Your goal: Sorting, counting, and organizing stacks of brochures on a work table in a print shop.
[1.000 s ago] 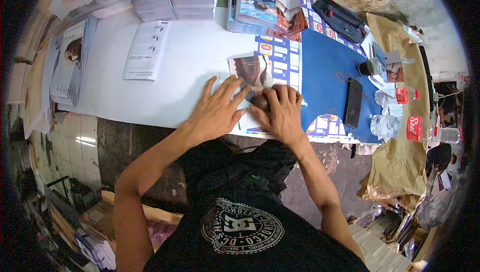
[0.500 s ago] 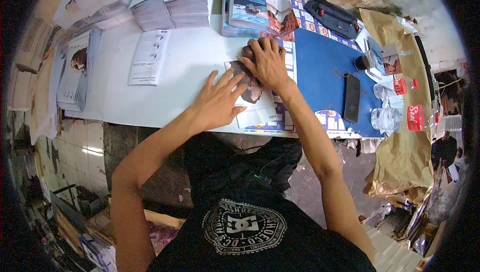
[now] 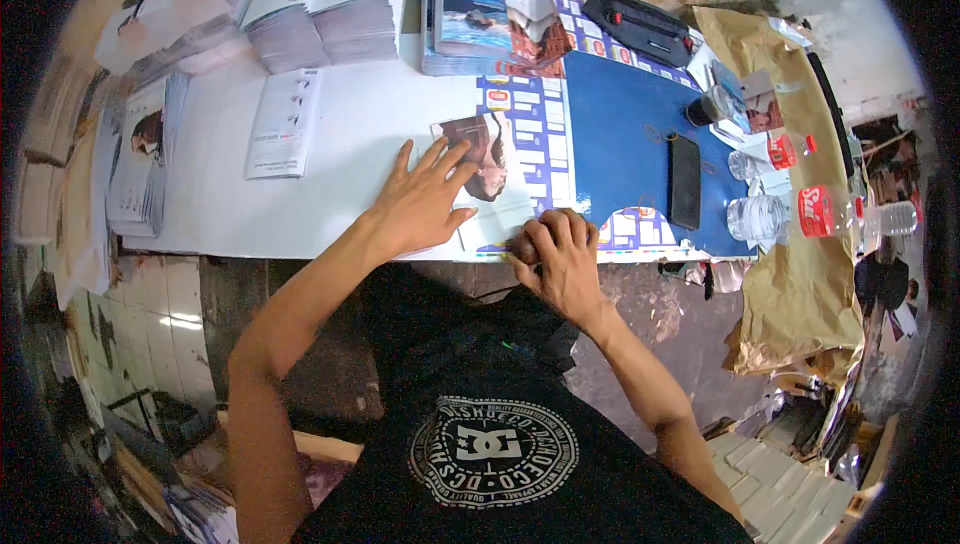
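Printed sheet with a photo of a person lies flat on the white bench, just left of the blue mat. The left hand rests on the sheet's left part, its grip spread flat with fingers apart. The right hand presses on the sheet's near edge at the bench front, its grip curled together into a loose fist. A black phone lies on the blue mat, right of the sheet. A folded leaflet lies left of the sheet, well apart.
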A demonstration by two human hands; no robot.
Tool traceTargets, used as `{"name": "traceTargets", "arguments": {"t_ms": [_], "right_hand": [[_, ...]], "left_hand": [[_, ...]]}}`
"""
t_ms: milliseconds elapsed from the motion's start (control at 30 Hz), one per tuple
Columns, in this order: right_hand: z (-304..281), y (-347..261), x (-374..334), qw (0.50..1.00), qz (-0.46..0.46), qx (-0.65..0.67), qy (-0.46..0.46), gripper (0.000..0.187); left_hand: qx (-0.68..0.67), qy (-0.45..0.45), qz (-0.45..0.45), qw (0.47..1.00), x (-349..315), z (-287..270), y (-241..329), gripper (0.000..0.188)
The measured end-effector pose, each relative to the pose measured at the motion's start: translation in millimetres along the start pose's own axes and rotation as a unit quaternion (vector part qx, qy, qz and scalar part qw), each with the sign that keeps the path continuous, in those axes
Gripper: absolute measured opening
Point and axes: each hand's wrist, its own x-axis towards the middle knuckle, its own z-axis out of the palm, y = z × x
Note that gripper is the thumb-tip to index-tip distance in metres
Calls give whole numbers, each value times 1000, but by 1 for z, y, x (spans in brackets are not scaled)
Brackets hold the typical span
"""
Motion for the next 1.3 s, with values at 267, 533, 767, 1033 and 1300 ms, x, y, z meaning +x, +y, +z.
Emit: {"name": "traceTargets", "arguments": {"t_ms": [267, 533, 767, 1033, 1300], "right_hand": [[-23, 32, 21, 955, 157, 238, 83, 35], [13, 21, 61, 998, 13, 63, 22, 46], [56, 30, 159, 995, 4, 1, 101, 45], [56, 53, 175, 995, 10, 21, 94, 46], [39, 110, 110, 974, 128, -7, 188, 49]], "left_hand": [[-44, 132, 56, 989, -14, 25, 111, 61], [-31, 113, 1, 993, -29, 59, 122, 74], [-17, 120, -17, 992, -23, 62, 130, 81], [30, 135, -28, 990, -30, 65, 128, 70], [-92, 328, 48, 939, -57, 75, 86, 22]]}}
